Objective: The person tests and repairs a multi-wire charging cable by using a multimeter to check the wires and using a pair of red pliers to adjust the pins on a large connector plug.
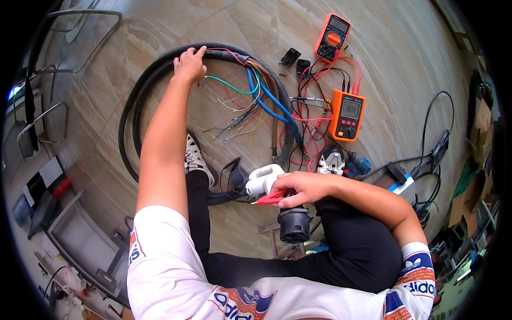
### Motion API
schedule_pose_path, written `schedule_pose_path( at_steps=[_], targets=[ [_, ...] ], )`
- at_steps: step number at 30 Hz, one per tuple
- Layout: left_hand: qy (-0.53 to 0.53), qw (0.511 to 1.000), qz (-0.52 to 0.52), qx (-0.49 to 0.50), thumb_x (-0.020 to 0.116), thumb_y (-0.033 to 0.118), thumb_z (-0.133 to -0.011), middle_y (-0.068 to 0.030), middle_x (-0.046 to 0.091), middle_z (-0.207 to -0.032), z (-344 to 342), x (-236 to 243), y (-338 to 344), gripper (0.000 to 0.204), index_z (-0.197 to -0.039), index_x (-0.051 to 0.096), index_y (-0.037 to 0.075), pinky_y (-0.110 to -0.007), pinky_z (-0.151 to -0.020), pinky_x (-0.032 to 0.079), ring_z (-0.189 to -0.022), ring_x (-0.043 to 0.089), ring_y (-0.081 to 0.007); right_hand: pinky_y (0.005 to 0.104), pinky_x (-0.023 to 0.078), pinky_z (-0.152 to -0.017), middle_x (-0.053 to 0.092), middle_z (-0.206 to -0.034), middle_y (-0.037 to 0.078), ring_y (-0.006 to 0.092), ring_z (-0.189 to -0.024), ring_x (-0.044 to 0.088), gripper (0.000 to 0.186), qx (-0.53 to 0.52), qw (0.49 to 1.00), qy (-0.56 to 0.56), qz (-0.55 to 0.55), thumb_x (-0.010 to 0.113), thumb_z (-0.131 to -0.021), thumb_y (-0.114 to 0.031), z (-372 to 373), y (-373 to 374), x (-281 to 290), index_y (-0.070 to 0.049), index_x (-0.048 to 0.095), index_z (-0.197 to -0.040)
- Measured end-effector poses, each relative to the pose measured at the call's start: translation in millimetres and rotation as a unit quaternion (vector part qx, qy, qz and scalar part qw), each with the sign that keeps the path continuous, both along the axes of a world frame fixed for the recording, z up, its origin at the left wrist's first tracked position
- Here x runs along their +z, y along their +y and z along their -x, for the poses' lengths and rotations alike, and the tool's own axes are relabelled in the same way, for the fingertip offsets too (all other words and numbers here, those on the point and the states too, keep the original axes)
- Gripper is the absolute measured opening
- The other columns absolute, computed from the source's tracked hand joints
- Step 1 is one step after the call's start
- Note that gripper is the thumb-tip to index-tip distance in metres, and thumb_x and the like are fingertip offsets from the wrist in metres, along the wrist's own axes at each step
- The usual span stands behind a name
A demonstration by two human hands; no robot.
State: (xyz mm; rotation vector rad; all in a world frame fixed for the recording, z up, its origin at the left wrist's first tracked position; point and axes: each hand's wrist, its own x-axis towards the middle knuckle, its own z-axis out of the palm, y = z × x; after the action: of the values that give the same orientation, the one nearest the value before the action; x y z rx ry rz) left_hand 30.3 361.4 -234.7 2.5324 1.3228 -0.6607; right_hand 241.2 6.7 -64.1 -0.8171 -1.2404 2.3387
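My left hand (pixel 190 65) reaches forward and grips a thick black cable (pixel 126 112) where it loops at the far side. Beyond my fingers the cable opens into blue, brown, green and thin multicoloured wires (pixel 255 96). In my right hand (pixel 305 188), near my lap, is a red crocodile clip (pixel 271 199) whose metal tip points left. That hand lies over a charging plug with a white handle (pixel 260 180) and a round black head (pixel 294 225). Its palm hides part of the plug, so I cannot tell how much it bears on it.
On the tiled floor at the far right lie an orange-and-black multimeter (pixel 333 37) and an orange handheld tester (pixel 347 115) with red and black leads. Two small black shell pieces (pixel 290 56) lie beside them. A blue power tool (pixel 359 162) sits by my right shoe. Metal-framed chairs (pixel 80 69) stand left.
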Motion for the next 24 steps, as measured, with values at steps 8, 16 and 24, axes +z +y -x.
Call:
schedule_pose_path(
  at_steps=[8,16,24],
  targets=[
    [-0.177,0.984,-0.005,-0.009,0.054,0.015,-0.087,-0.0222,0.06,-0.124,10,37,35,0.051,-0.137,0.05,0.008,-0.046,-0.099,0.047,-0.117,0.056,-0.0394,0.035,0.048,-0.087,0.062,-0.107,0.013,0.0236,-0.099,0.062,0.037,0.025,1.0,-0.002,0.019,0.069,-0.092,-0.03,1,-3,-2,-0.002,0.062,-0.116],
    [-0.187,0.909,0.356,0.112,0.065,0.023,-0.092,-0.0071,0.068,-0.078,13,117,-77,0.023,-0.093,0.066,0.0,-0.029,-0.067,0.052,-0.07,0.065,-0.0124,0.0335,0.048,-0.076,0.065,-0.091,0.008,0.0166,-0.085,0.06,0.037,-0.004,0.999,-0.016,0.032,0.067,-0.091,-0.034,3,-5,2,-0.002,0.064,-0.108],
    [-0.23,0.887,0.391,0.09,0.063,0.021,-0.091,-0.0125,0.073,-0.093,-1,66,-180,0.029,-0.108,0.068,-0.001,-0.034,-0.08,0.055,-0.085,0.07,-0.0189,0.0324,0.048,-0.075,0.066,-0.089,0.007,0.0163,-0.084,0.06,0.035,0.003,0.999,-0.026,0.021,0.068,-0.088,-0.032,5,-8,4,-0.002,0.064,-0.105]
  ],
)
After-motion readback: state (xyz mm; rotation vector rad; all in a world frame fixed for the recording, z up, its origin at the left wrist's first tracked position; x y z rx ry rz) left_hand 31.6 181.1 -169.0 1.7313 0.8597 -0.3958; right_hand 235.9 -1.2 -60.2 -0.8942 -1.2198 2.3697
